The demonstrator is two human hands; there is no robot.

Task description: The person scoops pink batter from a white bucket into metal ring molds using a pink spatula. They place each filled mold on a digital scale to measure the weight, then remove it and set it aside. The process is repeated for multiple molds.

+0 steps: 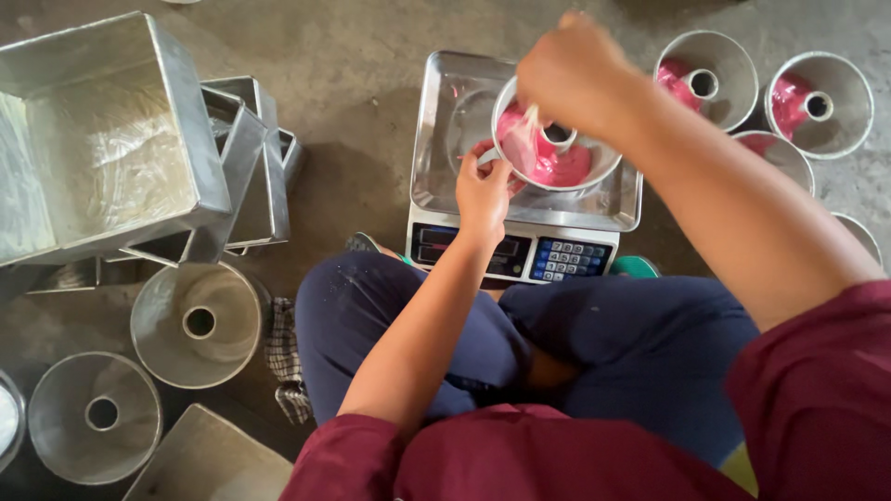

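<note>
Ring mould (557,158) with pink batter sits on the steel pan of a digital scale (524,190) on the floor, in front of the seated person's crossed legs. Left hand (483,190) grips the mould rim, apparently steadying it. Right hand (575,74) is closed around a pale, blurred tool over the batter. Filled moulds (817,102) stand right; empty ones (197,323) left.
</note>
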